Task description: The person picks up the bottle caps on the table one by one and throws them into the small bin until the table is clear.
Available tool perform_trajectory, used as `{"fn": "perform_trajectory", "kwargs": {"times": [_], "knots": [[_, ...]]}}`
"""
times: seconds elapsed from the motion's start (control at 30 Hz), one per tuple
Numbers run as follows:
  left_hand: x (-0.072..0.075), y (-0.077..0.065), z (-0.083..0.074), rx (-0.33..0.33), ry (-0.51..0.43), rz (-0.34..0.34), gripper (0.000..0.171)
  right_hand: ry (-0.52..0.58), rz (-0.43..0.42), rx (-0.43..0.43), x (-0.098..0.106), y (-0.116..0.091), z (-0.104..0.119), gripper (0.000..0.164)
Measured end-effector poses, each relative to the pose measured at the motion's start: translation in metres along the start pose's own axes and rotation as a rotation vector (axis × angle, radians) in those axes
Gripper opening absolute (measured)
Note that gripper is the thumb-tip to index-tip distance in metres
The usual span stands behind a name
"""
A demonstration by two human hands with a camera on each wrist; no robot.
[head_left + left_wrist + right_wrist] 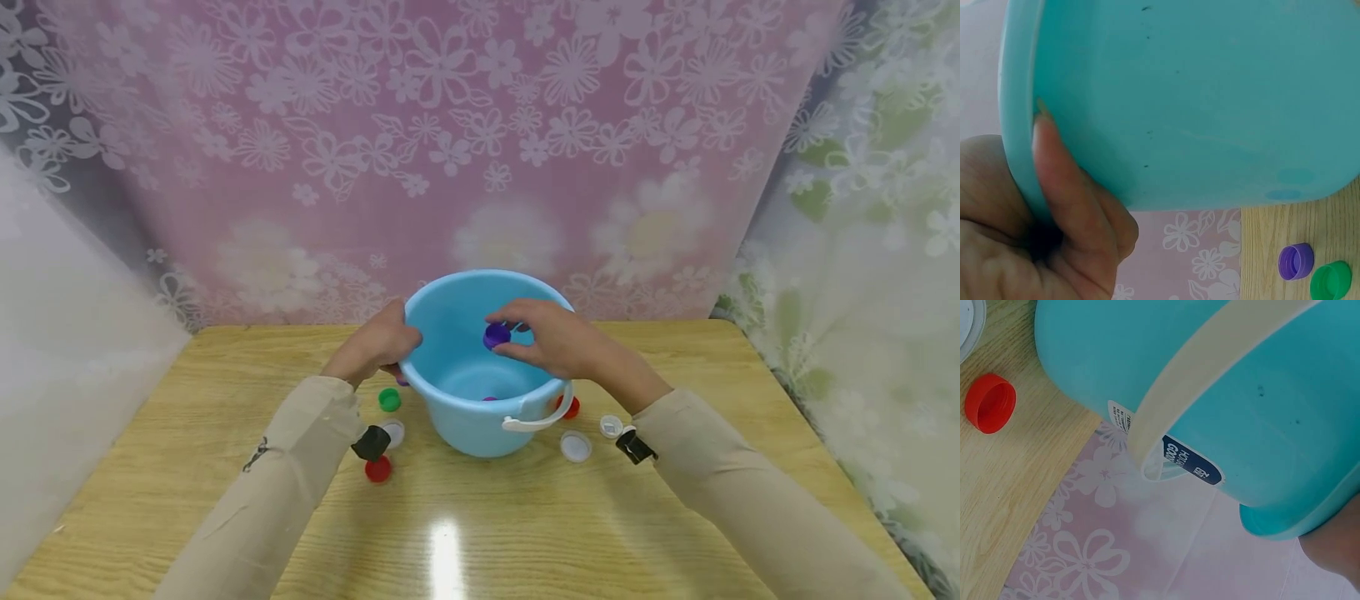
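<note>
A light blue bucket [480, 425] with a white handle [536, 423] stands on the wooden table. My left hand [378, 340] grips its rim from the left; in the left wrist view the fingers [1063, 181] curl under the rim's outer side. Over the bucket's opening, my right hand [551, 337] pinches a purple bottle cap [497, 336] between thumb and fingers. A bit of a pink-purple thing [490, 399] shows at the bottom inside. The right wrist view shows only part of that hand [1335, 544], past the rim, and the held cap is hidden there.
Left of the bucket lie a green cap [389, 400], a purple cap [1296, 261], a white cap [393, 432] and a red cap [378, 469]. To its right are another red cap [990, 403] and white lids [576, 447]. A flowered curtain [480, 167] hangs behind the table [480, 533].
</note>
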State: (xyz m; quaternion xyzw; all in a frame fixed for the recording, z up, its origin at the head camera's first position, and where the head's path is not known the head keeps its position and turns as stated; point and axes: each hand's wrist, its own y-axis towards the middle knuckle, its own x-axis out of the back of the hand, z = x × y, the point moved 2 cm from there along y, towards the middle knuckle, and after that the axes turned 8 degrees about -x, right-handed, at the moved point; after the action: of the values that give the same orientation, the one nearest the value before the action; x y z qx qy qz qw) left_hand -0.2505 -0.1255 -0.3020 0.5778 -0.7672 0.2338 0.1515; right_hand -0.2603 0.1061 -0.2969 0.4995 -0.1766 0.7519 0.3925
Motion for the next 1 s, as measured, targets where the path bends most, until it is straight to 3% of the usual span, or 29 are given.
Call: {"fn": "perform_trajectory", "kwargs": {"times": [0.27, 0.63, 0.83, 1.0], "knots": [[0.001, -0.001, 0.001, -0.008, 0.01, 0.0, 0.048, 0.026, -0.06, -0.004, 0.001, -0.002, 0.001, 0.036], [0.001, -0.003, -0.002, 0.024, 0.044, -0.004, 0.049, 0.023, -0.376, 0.068, 0.009, -0.018, -0.007, 0.027], [0.0, -0.003, -0.003, 0.036, 0.04, 0.002, 0.051, 0.056, -0.462, 0.049, 0.022, -0.043, -0.032, 0.026], [0.0, -0.003, -0.003, 0.028, 0.036, 0.007, 0.051, -0.016, -0.475, -0.029, 0.027, -0.069, -0.064, 0.027]]}}
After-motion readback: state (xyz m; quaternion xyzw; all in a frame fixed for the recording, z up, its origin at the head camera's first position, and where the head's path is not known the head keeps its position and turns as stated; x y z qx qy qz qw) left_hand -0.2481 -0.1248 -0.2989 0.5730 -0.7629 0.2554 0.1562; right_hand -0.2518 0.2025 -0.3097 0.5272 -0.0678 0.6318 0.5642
